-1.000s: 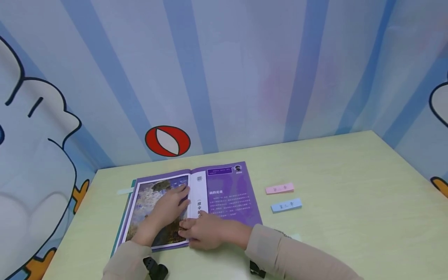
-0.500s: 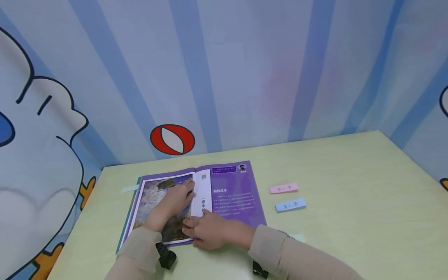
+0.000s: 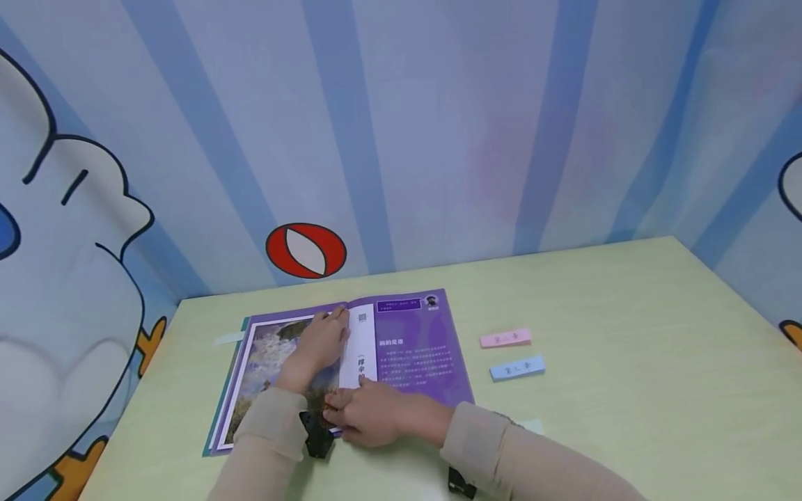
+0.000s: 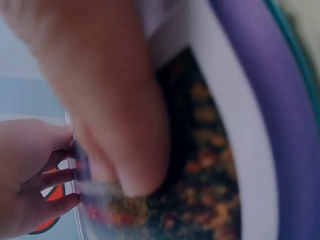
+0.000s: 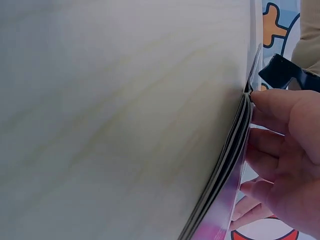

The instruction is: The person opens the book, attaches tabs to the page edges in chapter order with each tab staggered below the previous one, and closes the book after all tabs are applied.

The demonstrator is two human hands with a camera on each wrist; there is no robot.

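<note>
An open book (image 3: 426,327) lies flat, with a framed landscape painting on its left page and purple print with a white strip on its right page. My left hand (image 3: 318,342) rests on the left page near the top of the fold, fingers pointing to the upper edge. Lower down, my right hand (image 3: 370,414) presses across the fold near the bottom edge. In the left wrist view a blurred finger of the right hand (image 4: 120,110) covers much of the painting, with the left hand (image 4: 30,175) beyond it. The right wrist view has the right hand (image 5: 290,150) at the book's lower page edges (image 5: 215,175).
To the book's right lie a pink sticky-note pad (image 3: 505,338) and a blue one (image 3: 517,369), both with handwriting. A pale green piece (image 3: 534,426) peeks out behind the right sleeve. A pale tab (image 3: 228,338) sticks out from the book's left edge.
My left hand has slid up along the fold toward the book's top edge, its forearm moving right over the painting. The right hand keeps its place.
</note>
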